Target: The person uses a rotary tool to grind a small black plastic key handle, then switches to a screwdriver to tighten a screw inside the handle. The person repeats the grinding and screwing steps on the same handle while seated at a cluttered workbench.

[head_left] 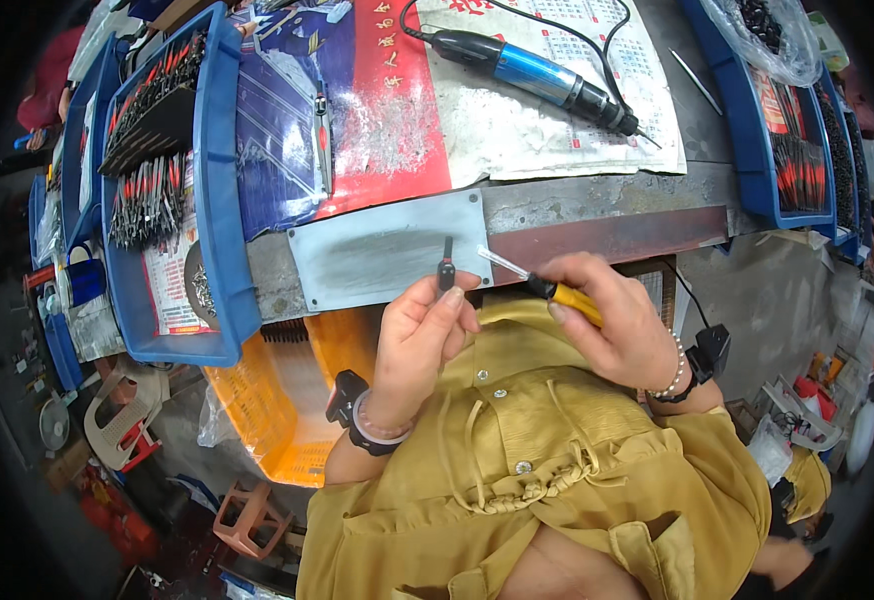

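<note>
My left hand (423, 325) is closed, with a small dark piece (446, 272) pinched upright between thumb and fingers. That piece has a narrow stem on top; its exact kind is too small to make out. In my right hand (605, 315) is a hand tool with a yellow and black handle (575, 301), its thin shaft and pale, flat tip pointing left toward the dark piece. The tip and the piece look apart. Both hands are just in front of the bench edge, by a pale metal plate (387, 245) with a dark smudged middle.
A blue and black electric screwdriver (537, 75) with a cord lies on paper on the bench. Left of it rests a slim black-and-red tool (324, 140). Blue bins (227, 200) with dark and red parts stand at both sides. An orange basket (297, 455) sits below the bench.
</note>
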`<state>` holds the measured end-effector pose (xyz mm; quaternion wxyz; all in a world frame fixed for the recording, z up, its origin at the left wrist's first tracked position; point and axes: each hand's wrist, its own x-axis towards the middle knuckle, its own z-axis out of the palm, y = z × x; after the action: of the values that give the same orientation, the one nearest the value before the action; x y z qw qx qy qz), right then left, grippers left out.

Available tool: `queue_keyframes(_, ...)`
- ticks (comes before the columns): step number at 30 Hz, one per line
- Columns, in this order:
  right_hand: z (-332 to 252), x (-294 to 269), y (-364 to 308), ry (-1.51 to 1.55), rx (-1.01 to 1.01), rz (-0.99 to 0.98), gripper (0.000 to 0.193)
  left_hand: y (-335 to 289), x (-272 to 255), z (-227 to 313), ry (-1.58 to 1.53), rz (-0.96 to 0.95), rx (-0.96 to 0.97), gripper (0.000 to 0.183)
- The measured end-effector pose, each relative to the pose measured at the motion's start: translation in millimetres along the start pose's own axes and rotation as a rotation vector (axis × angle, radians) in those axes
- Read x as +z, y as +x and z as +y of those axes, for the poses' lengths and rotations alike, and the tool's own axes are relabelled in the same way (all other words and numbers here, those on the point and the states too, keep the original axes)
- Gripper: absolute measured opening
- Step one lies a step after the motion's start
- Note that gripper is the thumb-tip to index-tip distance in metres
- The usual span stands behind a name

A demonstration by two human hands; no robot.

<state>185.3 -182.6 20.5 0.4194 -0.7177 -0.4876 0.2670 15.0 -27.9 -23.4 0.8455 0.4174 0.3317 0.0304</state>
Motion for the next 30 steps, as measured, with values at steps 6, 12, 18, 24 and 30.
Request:
queue_keyframes(6, 0, 11, -6, -0.056, -0.123, 0.012, 0.037, 0, 0, -4, -0.001, 0.019, -0.011, 0.025)
queue_keyframes(12, 1, 21, -7, -0.05, -0.158, 0.018, 0.04, 1, 3, -5, 0.066, 0.015, 0.044, 0.024)
queue_keyframes(18, 7, 23, -8, 0.094, -0.025, 0.015, 0.042, -1, 5, -14, 0.386, 0.131, 0.201, 0.025)
queue_keyframes(24, 7, 32, -13, -0.332, -0.171, -0.02, 0.029, 10, 0, -33, 1.022, 0.321, 0.584, 0.018)
queue_keyframes(30, 13, 36, -3, 0.524, 0.254, 0.064, 0.025, 11, 4, -38, 1.122, 0.363, 0.66, 0.012)
